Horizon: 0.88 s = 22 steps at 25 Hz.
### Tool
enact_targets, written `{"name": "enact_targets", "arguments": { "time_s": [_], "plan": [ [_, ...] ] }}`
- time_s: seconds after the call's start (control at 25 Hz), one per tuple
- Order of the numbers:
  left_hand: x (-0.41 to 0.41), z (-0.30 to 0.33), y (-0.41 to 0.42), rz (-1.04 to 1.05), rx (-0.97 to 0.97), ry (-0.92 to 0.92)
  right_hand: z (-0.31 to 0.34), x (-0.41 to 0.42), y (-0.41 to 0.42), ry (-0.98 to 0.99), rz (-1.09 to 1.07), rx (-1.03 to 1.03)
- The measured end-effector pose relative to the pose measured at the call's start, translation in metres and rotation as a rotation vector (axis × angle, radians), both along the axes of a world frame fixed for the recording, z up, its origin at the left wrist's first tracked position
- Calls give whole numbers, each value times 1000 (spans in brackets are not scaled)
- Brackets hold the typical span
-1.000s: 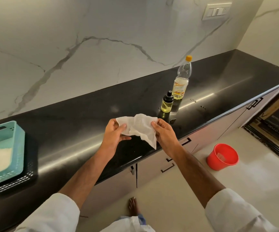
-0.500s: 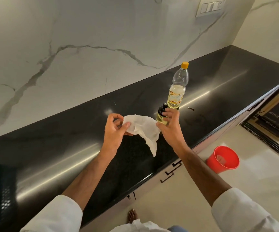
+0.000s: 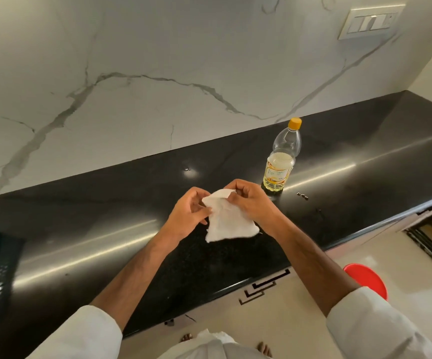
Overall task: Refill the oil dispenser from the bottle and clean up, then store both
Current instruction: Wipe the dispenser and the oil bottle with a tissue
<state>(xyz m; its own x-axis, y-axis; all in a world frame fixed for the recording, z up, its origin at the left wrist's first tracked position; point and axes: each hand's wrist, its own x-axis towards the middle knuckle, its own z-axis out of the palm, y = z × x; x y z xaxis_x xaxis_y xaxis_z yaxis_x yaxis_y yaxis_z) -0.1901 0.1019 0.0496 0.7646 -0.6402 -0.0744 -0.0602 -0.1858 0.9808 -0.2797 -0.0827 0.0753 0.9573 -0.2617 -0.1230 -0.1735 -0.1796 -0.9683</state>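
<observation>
Whereas half a second earlier the right hand (image 3: 251,203) had reached to the dispenser, both hands now met, curled round a crumpled white tissue (image 3: 226,220) that hid the dispenser, if held. The left hand (image 3: 187,216) pinched its soft edge. Just beyond the right hand stood the clear plastic oil bottle (image 3: 281,161), yellow-capped, part full, on glossy black counter (image 3: 106,229).
</observation>
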Motion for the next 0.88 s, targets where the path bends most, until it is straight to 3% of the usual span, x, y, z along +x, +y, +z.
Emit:
{"name": "enact_targets", "arguments": {
  "time_s": [0.16,0.28,0.4,0.64,0.72,0.88],
  "plan": [
    [-20,5,-20,36,-218,216,2,-13,-34,71,16,377],
    [-34,5,-33,43,-250,323,-6,-19,-52,105,-34,441],
    [-51,4,-60,77,11,151,-15,-23,-65,45,6,359],
    [-54,-1,-82,222,106,6,-15,-29,-97,-2,23,471],
    [-55,1,-79,296,20,68,-15,-31,-109,13,13,507],
    [-63,7,-85,405,-384,411,-22,-33,-117,51,-8,580]
  ]
}}
